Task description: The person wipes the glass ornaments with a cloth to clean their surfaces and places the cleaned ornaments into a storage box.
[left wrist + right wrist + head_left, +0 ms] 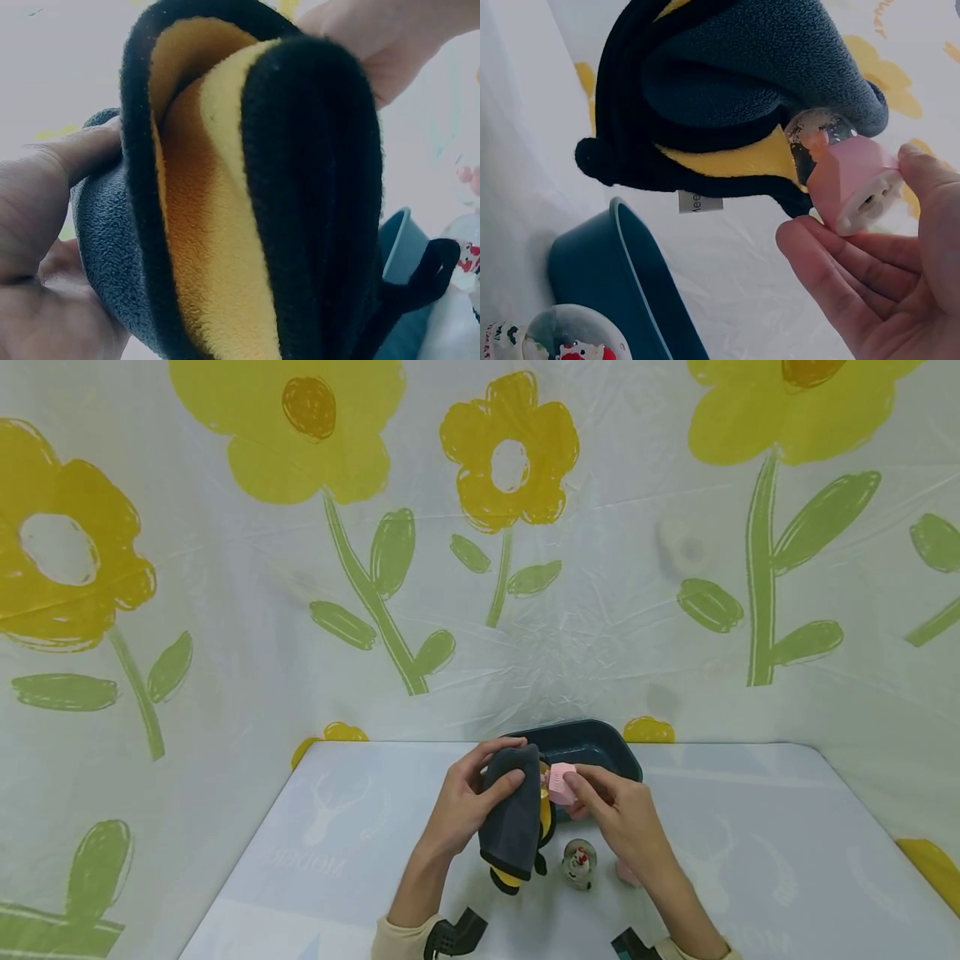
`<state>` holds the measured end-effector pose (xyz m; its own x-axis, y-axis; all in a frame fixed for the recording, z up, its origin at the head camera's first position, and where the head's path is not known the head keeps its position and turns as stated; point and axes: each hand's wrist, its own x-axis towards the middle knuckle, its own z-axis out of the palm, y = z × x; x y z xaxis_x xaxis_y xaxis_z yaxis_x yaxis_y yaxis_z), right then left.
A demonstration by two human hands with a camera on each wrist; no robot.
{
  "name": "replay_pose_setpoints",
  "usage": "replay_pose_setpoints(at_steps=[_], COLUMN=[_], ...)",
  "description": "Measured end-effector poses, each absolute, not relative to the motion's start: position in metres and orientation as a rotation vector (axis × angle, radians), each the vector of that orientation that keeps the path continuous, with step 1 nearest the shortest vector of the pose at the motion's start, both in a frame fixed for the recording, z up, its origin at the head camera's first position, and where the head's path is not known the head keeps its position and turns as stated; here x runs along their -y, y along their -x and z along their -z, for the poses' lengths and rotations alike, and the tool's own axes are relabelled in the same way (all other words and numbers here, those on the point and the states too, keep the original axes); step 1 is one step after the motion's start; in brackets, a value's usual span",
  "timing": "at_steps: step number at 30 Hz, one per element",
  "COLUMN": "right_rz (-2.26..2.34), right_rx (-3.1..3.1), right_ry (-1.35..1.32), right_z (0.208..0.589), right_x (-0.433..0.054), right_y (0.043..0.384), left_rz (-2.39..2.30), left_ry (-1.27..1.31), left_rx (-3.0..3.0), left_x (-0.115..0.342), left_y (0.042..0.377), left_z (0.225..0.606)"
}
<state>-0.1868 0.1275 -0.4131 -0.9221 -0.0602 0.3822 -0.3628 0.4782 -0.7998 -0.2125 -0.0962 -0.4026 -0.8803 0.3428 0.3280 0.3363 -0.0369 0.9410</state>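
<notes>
A folded towel (512,827), grey outside and yellow inside with black edging, is held up by my left hand (459,802). In the left wrist view its folds (214,195) gape, showing the yellow lining, and the thumb lies on the grey side. My right hand (621,817) pinches a small snow globe by its faceted pink base (562,783). From the right wrist, the clear dome (821,131) sits against the towel's fold, partly covered by it, and the white underside (870,202) faces the palm.
Behind the hands stands a dark teal basin (633,767). Nearer on the white table (360,860) is another snow globe (579,864) with a red-and-white figure. A pink object (627,873) shows partly behind the right wrist. A flower-printed sheet (600,635) hangs behind the table.
</notes>
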Motion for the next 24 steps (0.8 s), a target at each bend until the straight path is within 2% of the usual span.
replay_pose_setpoints(at_steps=[9,24], right_rz=[-1.470,-1.435], right_rx=[2.409,2.122], right_ry=[-0.452,-0.878], right_z=[0.4135,0.4120], right_x=[-0.1281,-0.1282], right_y=[0.1873,0.1883], left_rz=[-2.128,-2.221], left_ry=[-0.772,-0.742], left_rx=[-2.195,-2.084], left_x=[0.0977,0.1029], left_y=[0.2138,0.2150], left_z=[0.4024,0.4021])
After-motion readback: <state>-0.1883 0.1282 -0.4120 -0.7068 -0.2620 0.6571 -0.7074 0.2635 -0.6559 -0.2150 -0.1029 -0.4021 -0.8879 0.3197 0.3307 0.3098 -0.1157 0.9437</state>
